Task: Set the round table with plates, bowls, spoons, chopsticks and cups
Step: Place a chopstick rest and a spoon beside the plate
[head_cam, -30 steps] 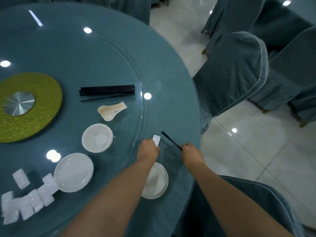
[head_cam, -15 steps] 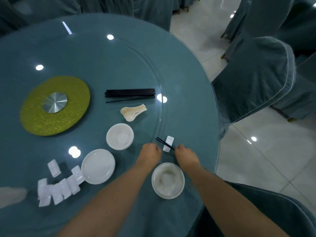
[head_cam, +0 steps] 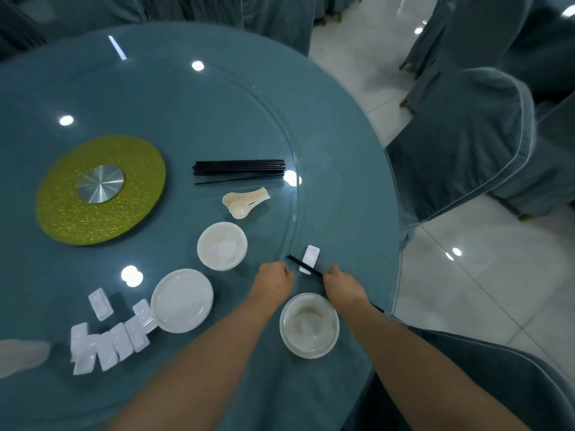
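Chopsticks (head_cam: 306,267) lie diagonally across the white rest (head_cam: 309,259), lower centre of frame, tips pointing upper left. Right hand (head_cam: 342,286) grips their near end; left hand (head_cam: 275,279) hovers curled, seemingly empty, beside the tips on the desk (head_cam: 342,169).

Round teal table (head_cam: 342,157) with a glass top. Toward the centre sits a glittery green disc with a steel hub (head_cam: 99,188). Nearer the front edge: a bundle of black chopsticks (head_cam: 239,168), stacked cream spoons (head_cam: 245,200), a white bowl (head_cam: 222,246), a white plate (head_cam: 182,300), small white rectangular rests (head_cam: 109,337), and another white bowl on a plate (head_cam: 309,325).
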Tool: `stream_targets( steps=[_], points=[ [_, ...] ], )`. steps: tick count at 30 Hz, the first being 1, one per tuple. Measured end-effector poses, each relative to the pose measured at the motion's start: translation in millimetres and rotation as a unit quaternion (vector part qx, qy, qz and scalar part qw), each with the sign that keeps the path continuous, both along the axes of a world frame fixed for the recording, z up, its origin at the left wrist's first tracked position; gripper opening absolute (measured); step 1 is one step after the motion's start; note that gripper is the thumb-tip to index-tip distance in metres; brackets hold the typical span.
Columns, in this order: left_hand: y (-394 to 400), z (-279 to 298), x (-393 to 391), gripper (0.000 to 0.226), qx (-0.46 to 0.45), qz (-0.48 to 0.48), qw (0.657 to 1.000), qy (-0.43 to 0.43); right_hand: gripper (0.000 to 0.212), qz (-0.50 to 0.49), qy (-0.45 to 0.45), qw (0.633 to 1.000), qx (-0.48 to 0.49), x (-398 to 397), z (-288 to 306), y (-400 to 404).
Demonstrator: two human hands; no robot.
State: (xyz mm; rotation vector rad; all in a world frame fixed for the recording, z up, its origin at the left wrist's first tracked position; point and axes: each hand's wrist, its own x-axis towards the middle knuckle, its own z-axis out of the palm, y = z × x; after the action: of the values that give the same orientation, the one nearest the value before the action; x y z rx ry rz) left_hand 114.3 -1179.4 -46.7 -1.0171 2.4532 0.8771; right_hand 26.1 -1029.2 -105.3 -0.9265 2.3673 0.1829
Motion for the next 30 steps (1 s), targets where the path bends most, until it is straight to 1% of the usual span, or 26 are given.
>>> stream_targets(
  steps=[5, 8, 10, 14, 20, 23, 25, 28, 30],
  points=[
    [0.4, 0.2, 0.2, 0.027, 0.015, 0.002, 1.000, 0.011, 0.022, -0.008, 0.000, 1.000, -0.005, -0.4, 1.4, -0.1],
    [-3.3, 3.2, -1.8, 0.026, 0.018, 0.003, 1.000, 0.014, 0.017, -0.024, -0.001, 1.000, -0.020, -2.5, 0.7, -1.5],
    [-10.1, 8.7, -7.6, 0.026, 0.020, 0.000, 1.000, 0.021, 0.022, -0.043, -0.001, 0.998, -0.043, -7.6, 0.7, -7.7],
    [-41.0, 25.6, -22.1, 0.025, -0.010, 0.003, 0.999, 0.043, 0.023, -0.056, 0.009, 0.995, -0.085, -24.9, 7.3, -42.0],
    [-115.9, 39.5, -35.0, 0.021, -0.038, 0.048, 0.995, 0.075, 0.006, -0.011, 0.048, 0.984, -0.173, -41.9, 21.1, -136.6],
    [-159.6, 33.0, -43.9, 0.023, -0.064, 0.056, 0.994, 0.075, 0.010, 0.022, 0.056, 0.977, -0.203, -47.4, 22.6, -182.1],
    [-184.5, 26.1, -46.8, 0.023, -0.066, 0.079, 0.992, 0.065, 0.013, 0.045, 0.063, 0.975, -0.210, -50.2, 20.6, -203.0],
    [-209.9, 13.3, -49.5, 0.023, -0.072, 0.114, 0.988, 0.070, 0.029, 0.071, 0.063, 0.975, -0.202, -57.3, 14.1, -221.9],
    [-216.6, 4.6, -48.5, 0.021, -0.081, 0.115, 0.987, 0.077, 0.034, 0.086, 0.057, 0.978, -0.183, -61.1, 9.2, -227.4]
  ],
)
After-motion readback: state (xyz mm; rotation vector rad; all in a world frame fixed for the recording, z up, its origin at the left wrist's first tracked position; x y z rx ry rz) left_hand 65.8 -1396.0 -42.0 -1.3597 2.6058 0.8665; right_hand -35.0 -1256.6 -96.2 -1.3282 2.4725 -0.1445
